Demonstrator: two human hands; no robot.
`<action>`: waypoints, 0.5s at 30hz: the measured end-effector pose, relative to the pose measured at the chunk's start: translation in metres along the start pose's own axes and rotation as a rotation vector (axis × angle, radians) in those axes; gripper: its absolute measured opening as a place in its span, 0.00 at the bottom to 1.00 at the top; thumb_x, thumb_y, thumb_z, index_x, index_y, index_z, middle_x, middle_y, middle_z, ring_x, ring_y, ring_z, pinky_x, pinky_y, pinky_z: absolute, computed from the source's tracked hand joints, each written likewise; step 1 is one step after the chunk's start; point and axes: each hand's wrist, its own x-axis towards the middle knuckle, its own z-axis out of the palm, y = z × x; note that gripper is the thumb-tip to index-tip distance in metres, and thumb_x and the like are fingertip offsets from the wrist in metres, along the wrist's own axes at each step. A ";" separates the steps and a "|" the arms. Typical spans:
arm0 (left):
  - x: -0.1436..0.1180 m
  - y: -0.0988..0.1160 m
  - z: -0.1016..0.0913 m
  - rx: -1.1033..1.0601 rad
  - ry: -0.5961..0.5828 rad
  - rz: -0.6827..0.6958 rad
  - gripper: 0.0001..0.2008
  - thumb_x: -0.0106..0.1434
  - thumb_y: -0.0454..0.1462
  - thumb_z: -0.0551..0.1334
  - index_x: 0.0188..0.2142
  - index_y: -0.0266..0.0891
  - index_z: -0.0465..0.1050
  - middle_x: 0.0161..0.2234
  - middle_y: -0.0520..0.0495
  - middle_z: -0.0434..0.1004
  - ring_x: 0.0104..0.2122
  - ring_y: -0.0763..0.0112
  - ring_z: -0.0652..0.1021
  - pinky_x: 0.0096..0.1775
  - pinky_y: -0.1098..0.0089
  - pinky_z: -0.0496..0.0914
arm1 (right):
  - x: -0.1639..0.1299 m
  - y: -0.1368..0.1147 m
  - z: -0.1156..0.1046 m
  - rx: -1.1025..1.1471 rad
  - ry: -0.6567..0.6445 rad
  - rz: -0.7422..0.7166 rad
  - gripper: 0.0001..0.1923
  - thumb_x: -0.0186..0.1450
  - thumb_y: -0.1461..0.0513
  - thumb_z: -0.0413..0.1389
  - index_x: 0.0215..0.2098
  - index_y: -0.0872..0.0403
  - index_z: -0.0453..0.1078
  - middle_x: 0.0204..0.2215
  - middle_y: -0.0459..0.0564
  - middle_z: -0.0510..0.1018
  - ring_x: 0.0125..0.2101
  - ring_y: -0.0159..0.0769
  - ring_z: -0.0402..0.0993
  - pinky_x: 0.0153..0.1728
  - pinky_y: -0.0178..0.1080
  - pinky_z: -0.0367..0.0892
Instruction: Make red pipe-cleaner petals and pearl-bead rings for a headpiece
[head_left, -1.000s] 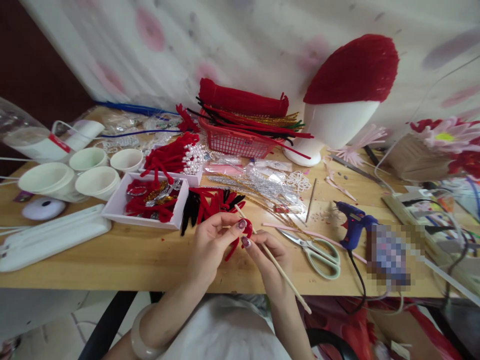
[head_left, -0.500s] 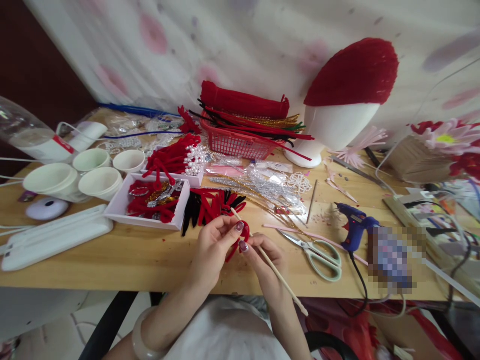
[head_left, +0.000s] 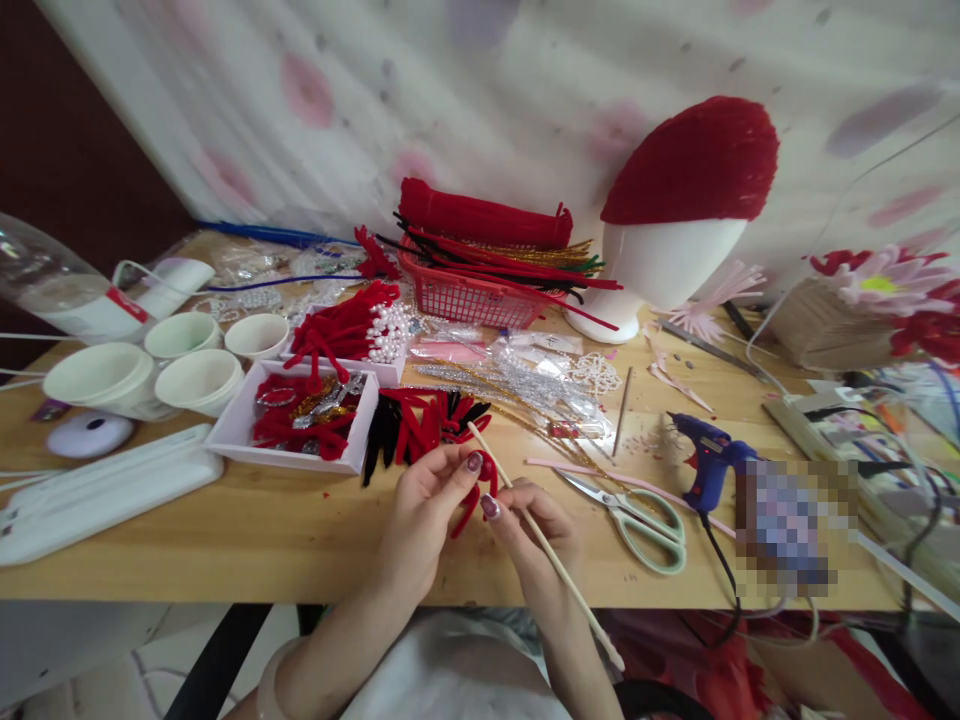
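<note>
Sitting at a wooden table (head_left: 225, 540), a person curls a red fuzzy wire (head_left: 480, 478) around a thin wooden stick (head_left: 551, 548). The table is full of craft things. At the back stands a white foam head (head_left: 664, 270) with a red cap on top. Beside it is a red basket (head_left: 472, 292) piled with fuzzy wires. Nearer in, a white tray (head_left: 296, 425) holds red and shiny bits. A pair of pale green scissors (head_left: 637, 512) and a blue glue gun (head_left: 706, 462) lie to the right.

The left hand (head_left: 424, 510) pinches the red fuzzy wire between thumb and finger, shut tight on it. The right hand (head_left: 536, 530) is wrapped around the stick, with its thumb tip pressing the wire against the wood.

To do this well, I think the wire should stay pulled snug, so each loop sits right next to the one before. The stick should stay steady while the wire goes round.

The red wire is at the upper part of the stick, right between both thumbs. A loose end hangs down below the left fingers, just over the table.
</note>
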 end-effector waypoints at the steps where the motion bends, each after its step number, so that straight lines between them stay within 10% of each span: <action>1: 0.000 -0.001 0.000 0.005 0.014 0.009 0.17 0.47 0.44 0.77 0.29 0.35 0.79 0.24 0.52 0.77 0.27 0.77 0.73 0.30 0.78 0.67 | -0.001 0.000 0.000 -0.009 -0.004 -0.009 0.08 0.63 0.61 0.64 0.26 0.52 0.75 0.22 0.43 0.73 0.25 0.32 0.66 0.28 0.34 0.60; 15: 0.002 0.000 -0.009 0.095 -0.015 0.041 0.08 0.48 0.38 0.75 0.26 0.38 0.80 0.25 0.51 0.81 0.28 0.75 0.76 0.34 0.77 0.69 | 0.006 -0.001 -0.014 0.024 -0.087 0.001 0.01 0.62 0.61 0.65 0.34 0.48 0.80 0.26 0.43 0.75 0.26 0.31 0.68 0.27 0.32 0.62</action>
